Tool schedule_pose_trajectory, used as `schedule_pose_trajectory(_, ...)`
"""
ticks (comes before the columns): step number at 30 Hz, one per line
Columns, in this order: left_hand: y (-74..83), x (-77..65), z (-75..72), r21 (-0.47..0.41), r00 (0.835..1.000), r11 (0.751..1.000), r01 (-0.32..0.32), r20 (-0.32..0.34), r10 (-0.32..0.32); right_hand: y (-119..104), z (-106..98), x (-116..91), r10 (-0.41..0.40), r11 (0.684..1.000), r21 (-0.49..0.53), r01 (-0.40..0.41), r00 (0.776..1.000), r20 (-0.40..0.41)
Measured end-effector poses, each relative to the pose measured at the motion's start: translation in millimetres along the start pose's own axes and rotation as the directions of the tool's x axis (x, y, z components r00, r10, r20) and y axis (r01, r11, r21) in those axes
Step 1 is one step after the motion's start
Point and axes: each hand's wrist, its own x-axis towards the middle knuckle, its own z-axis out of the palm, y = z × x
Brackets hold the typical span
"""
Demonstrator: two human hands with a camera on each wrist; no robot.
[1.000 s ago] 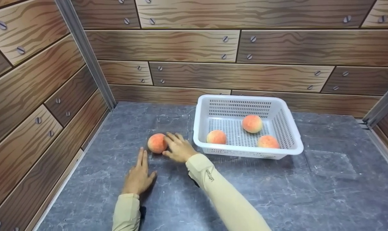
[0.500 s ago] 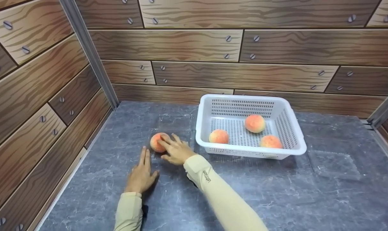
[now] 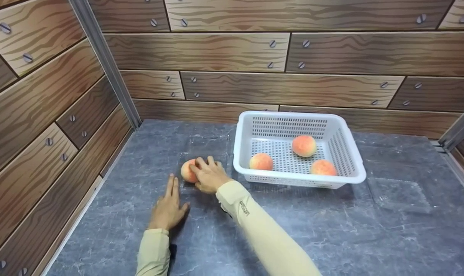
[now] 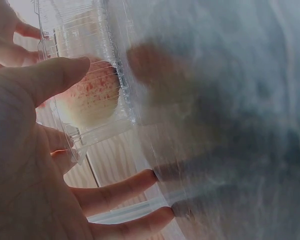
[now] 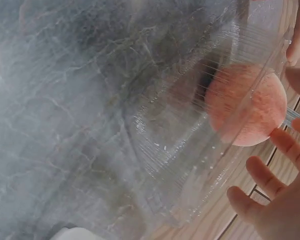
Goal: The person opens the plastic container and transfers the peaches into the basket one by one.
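One peach (image 3: 188,171) sits in a clear plastic box (image 3: 209,143), left of the basket. My right hand (image 3: 211,177) holds that peach from the right, its bent fingers covering the fruit's right side. In the right wrist view, a fingertip meets the peach (image 5: 247,105) behind ribbed clear plastic. My left hand (image 3: 167,211) rests at the near left corner of the box, index and middle fingers straight, thumb spread. The left wrist view puts its thumb in front of the clear box (image 4: 102,132), overlapping the peach (image 4: 90,95) inside.
A white perforated basket (image 3: 297,176) stands right of the box with peaches (image 3: 304,146) inside. Another clear plastic box (image 3: 400,193) lies further right on the grey marbled table (image 3: 331,234). Wood-patterned walls (image 3: 232,88) enclose the back and sides.
My right hand's fingers have moved left onto the peach and bent over it. The left hand keeps its place beside the box.
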Motion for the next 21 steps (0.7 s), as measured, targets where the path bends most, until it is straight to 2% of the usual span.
schedule_pose_trajectory(3,-0.5,0.0,-0.2,-0.004,1.000,1.000,0.001,0.001,-0.001,-1.8,-0.1,1.0,0.018,1.000,-0.008,-0.018,1.000,0.025)
schedule_pose_trajectory(8,-0.6,0.3,-0.8,-0.002,1.000,1.000,0.008,0.006,-0.008,-2.1,-3.1,2.7,0.019,0.998,0.065,-0.024,0.997,0.074)
schedule_pose_trajectory(13,-0.7,0.5,-1.3,0.005,1.000,1.000,0.013,0.009,-0.014,0.9,-7.5,4.3,0.019,0.998,0.050,-0.024,0.994,0.109)
schedule_pose_trajectory(18,-1.0,0.3,-1.1,-0.005,1.000,1.000,0.015,0.023,-0.014,4.5,-4.6,3.1,0.070,0.996,0.051,-0.079,0.985,0.157)
schedule_pose_trajectory(21,-0.2,0.9,-1.4,-0.009,0.999,1.000,0.025,0.031,-0.025,7.6,-2.2,0.8,0.073,0.993,0.082,-0.087,0.984,0.162)
